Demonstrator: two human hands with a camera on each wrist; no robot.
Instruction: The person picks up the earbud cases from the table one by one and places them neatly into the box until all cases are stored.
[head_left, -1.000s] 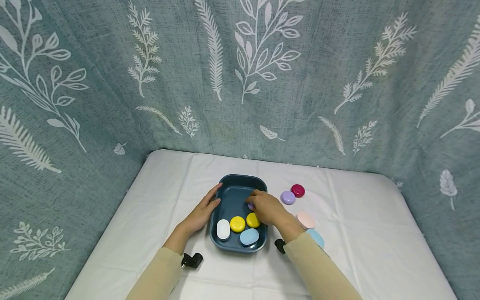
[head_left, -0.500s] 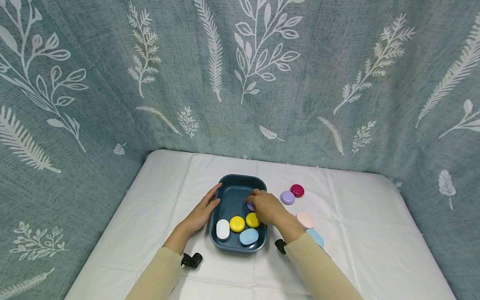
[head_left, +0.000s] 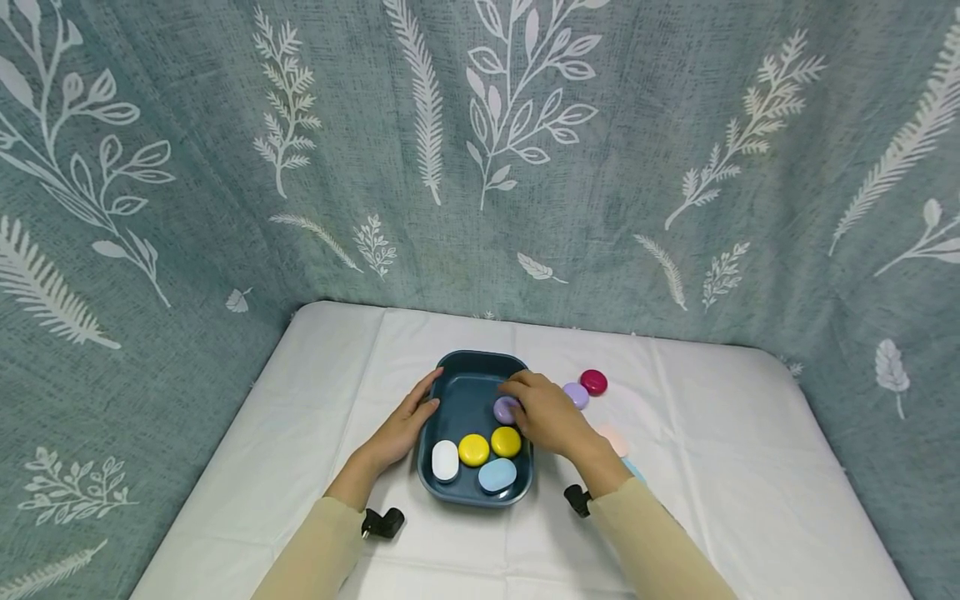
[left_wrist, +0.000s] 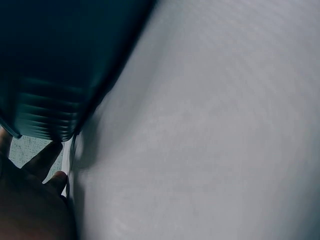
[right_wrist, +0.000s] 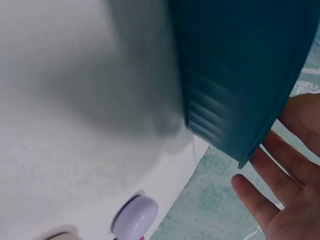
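A dark blue rectangular tray lies on the white-covered table. My left hand rests along its left wall with fingers extended; in the left wrist view fingertips touch the ribbed side. Over the tray's right rim is my right hand, fingers loosely bent beside a lilac rounded disc on the tray floor, holding nothing. In the right wrist view the right fingers reach over the rim. Nearer the front of the tray lie two yellow discs, a white oval piece and a light blue oval piece.
Right of the tray sit a crimson disc and another lilac disc. A pale pink disc and a light blue piece are partly hidden by the right forearm. Black devices are at both wrists.
My right fingers have let go of the lilac disc, which stays in the tray. That hand has shifted slightly right and loosened. My left hand has not moved.
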